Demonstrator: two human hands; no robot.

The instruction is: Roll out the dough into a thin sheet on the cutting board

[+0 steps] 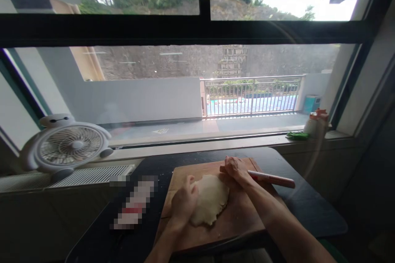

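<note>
At the bottom of the frame, both bare forearms are slanting up over a wooden board (243,215), the left one leaning to the right and the right one running in from the lower right corner. The left hand (184,200) is lying at the left edge of a flat, uneven sheet of dough (211,201), its wrist low and its fingers bending inward over the rim; whether they are pinching the dough, I cannot tell. The dough is resting on the middle of the board, right of the lower centre of the frame. Slightly farther up, the right hand (236,167) is clenching a rolling pin (274,180) near its left end, knuckles facing up, just beyond the dough's upper right edge. The pin's free length is pointing right, passing over the board's right edge. A dark table (308,209) is supporting the board, and a pixelated object (134,203) is lying on it at the lower left. Beyond, a white fan (77,144) is standing at the left, while a bottle (314,124) is standing beside a green cloth (297,135) at the right. Past the window, a metal railing (253,96) is crossing the centre right.
</note>
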